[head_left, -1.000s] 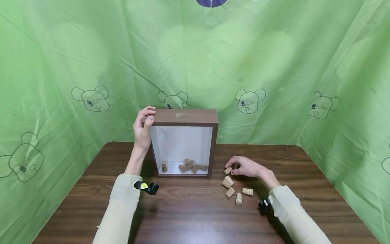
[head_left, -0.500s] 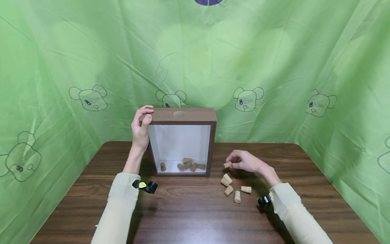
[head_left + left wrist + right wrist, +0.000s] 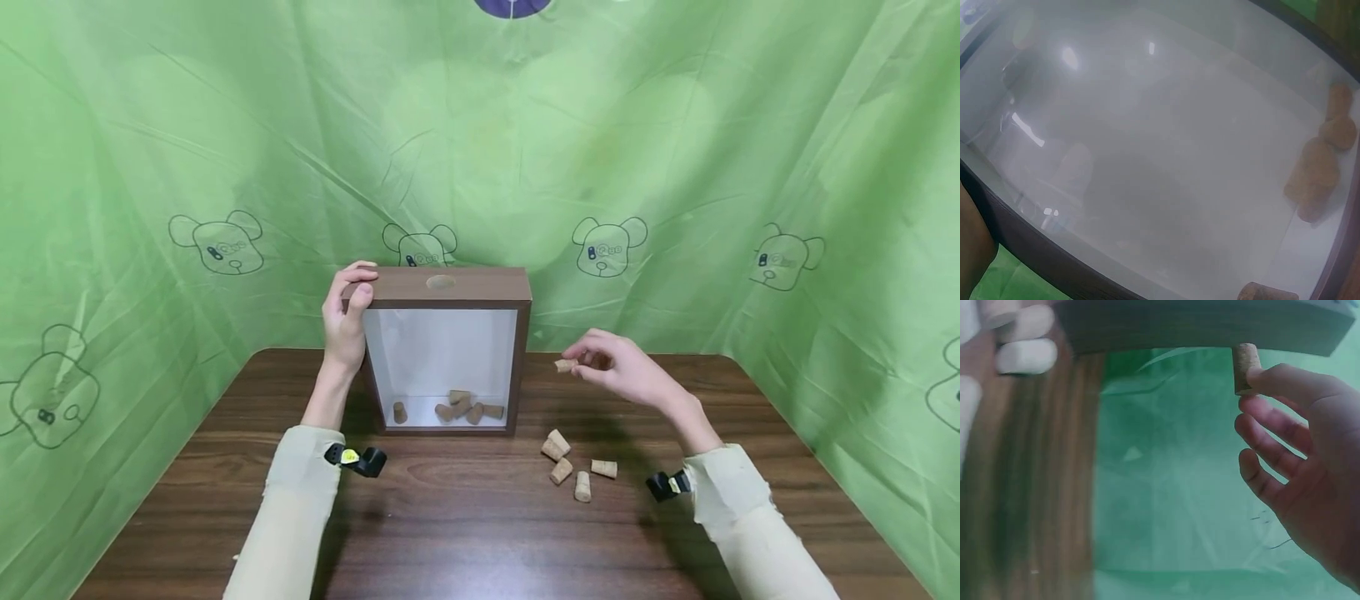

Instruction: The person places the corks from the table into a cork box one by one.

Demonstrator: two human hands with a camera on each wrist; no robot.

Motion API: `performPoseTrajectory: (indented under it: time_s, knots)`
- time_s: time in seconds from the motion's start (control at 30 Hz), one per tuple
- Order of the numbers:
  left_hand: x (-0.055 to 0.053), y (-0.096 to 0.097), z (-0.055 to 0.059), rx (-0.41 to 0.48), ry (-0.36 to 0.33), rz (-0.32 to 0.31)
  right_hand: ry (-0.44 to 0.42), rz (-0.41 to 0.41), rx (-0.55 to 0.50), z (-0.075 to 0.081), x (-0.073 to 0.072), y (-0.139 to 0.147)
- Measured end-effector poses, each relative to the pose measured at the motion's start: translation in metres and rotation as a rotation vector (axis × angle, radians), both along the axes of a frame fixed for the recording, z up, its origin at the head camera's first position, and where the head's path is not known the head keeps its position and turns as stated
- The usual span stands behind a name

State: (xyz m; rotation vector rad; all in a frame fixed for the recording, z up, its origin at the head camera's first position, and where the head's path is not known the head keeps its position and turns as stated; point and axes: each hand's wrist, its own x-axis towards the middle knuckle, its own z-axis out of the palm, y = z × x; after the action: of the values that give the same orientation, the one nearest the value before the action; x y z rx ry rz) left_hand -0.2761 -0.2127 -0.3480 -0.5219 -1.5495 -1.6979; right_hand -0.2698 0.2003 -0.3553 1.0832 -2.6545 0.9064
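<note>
Fingers (image 3: 589, 341) of the right hand (image 3: 626, 371) pinching a cork (image 3: 565, 366), left hand (image 3: 346, 327) gripping a box (image 3: 483, 285), apparently clear-fronted

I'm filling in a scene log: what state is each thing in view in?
Shadow box: upright on the wood-grain table
Round opening: in the box's top, looks uncovered
Corks inside: one upright at left, others clustered
Five loose corks: on the table, right of the box
Held cork: raised, outside the box
Left hand: gripping the box's top left corner
Right hand: pinching the held cork
Green curtain: hanging, creased
</note>
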Motion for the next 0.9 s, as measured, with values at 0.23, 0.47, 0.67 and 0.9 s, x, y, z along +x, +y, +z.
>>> performPoseTrajectory:
  time_s: [0.23, 0.47, 0.67, 0.9]
  knots:
    - [0.003, 0.0, 0.002, 0.009, -0.004, 0.006, 0.182, 0.036, -0.1, 0.035, 0.006, -0.011]
    - [0.023, 0.01, 0.016, 0.009, -0.022, -0.003, 0.264, 0.065, -0.171, 0.066, 0.009, -0.021]
    - [0.027, 0.011, 0.019, 0.009, -0.012, 0.001, 0.312, 0.11, -0.183, 0.086, 0.008, -0.034]
    - [0.026, 0.011, 0.021, 0.002, -0.011, -0.004, 0.379, 0.135, -0.188, 0.107, 0.008, -0.051]
